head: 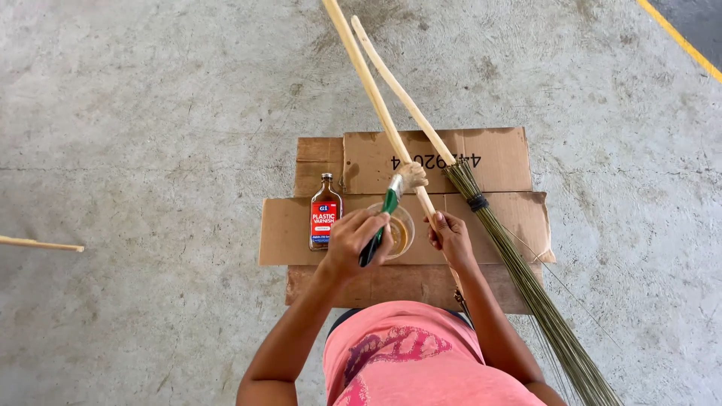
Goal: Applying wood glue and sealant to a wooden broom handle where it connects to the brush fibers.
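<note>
Near field: pink shirt at bottom centre, both forearms extended forward over the floor.

Left hand: clenched around the dark green handle of a paintbrush. Brush angled up and to the right; metal ferrule and pale bristles in contact with the wooden stick.

Right hand: clenched around the lower end of the same wooden stick, just below the brush contact point. Stick tilted, rising up and to the left, out of frame at the top edge.

Directly below the hands: small clear cup with amber liquid, set on flattened cardboard. Cup partly covered by the brush handle and left-hand fingers.

Just left of the cup: flat brown glass bottle with dark cap and red-and-white label, lying on the cardboard, cap pointing away from the body.

Right of the hands: stick broom, thin green-brown bristles bound with a dark band, bristle end fanned toward the bottom right corner, pale handle running up and left beside the held stick.

Cardboard: several overlapped brown sheets, flat on the concrete floor.

Far field: end of another pale stick at the left edge, well apart from the cardboard. Yellow painted line across the top right corner of the floor.
</note>
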